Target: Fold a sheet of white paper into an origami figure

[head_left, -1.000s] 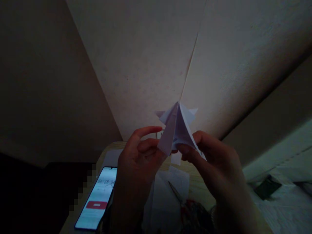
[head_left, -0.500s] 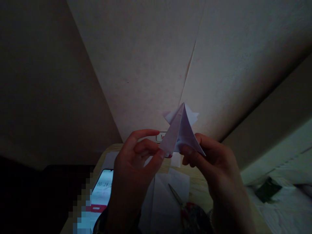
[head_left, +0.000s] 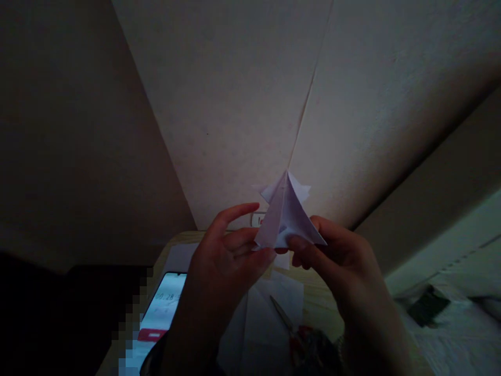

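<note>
A white folded paper [head_left: 274, 222] is held up in front of me, its point upward, with pleated faces and smaller flaps jutting out on both sides near the top. My right hand [head_left: 344, 256] pinches its lower right part, thumb on the near face and fingers behind. At the lower left edge, my left hand [head_left: 227, 256] steadies the paper between the thumb and the bent fingers, while the index finger stretches out beside it. The fingertips behind the paper are partly hidden.
Below my hands, scissors [head_left: 281, 312] with red on the handles lie on white paper sheets [head_left: 262, 318] on a wooden table [head_left: 321, 292]. A lit phone [head_left: 166, 297] lies at the left. Behind stands a wall [head_left: 235, 104] with a socket or switch [head_left: 257, 219] low down.
The folded paper has shifted slightly left and down, and its front fold has spread wider. My left thumb has slid right along the lower edge.
</note>
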`<state>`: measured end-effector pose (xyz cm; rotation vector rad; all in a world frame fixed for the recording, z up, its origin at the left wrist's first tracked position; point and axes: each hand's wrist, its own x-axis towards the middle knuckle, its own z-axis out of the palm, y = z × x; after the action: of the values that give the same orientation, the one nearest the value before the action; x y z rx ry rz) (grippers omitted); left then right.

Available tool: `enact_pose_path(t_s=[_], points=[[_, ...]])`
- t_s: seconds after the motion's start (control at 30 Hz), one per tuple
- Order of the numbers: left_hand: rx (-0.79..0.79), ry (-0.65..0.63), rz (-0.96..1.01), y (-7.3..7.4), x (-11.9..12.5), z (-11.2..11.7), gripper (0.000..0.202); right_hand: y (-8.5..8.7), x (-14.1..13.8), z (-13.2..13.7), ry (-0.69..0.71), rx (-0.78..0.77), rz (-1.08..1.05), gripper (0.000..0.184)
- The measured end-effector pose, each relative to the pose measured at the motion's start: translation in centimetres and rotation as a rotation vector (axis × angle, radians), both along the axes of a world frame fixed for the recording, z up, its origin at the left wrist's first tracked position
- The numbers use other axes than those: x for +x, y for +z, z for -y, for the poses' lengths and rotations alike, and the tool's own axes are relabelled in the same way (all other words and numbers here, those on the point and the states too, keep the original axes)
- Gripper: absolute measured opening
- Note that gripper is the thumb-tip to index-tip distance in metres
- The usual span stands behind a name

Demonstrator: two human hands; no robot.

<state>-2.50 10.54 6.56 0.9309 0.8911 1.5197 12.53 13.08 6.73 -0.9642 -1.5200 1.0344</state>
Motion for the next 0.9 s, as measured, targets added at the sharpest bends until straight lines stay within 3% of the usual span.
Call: enact_pose_path(t_s=[0.1, 0.2, 0.53, 0.7, 0.9], points=[[0.033, -0.056, 0.008, -0.1, -0.5, -0.2, 0.024, 0.0, 0.2, 0.0, 0.034, -0.014, 0.019, 0.025], [-0.01, -0.024, -0.03, 0.0, -0.5, 0.0, 0.021, 0.1, 0.3, -0.1, 0.046, -0.03, 0.03, 0.025], [-0.048, 0.162, -0.267, 0.6, 0.1, 1.1, 0.052, 0.3, 0.2, -0.2, 0.059, -0.043, 0.1, 0.02], [-0.021, 0.199, -0.261, 0.4, 0.0, 1.1, 0.056, 0.5, 0.4, -0.1, 0.039, -0.034, 0.115, 0.026], [0.122, 0.127, -0.265, -0.1, -0.4, 0.7, 0.038, 0.3, 0.8, -0.4, 0.058, -0.04, 0.152, 0.025]])
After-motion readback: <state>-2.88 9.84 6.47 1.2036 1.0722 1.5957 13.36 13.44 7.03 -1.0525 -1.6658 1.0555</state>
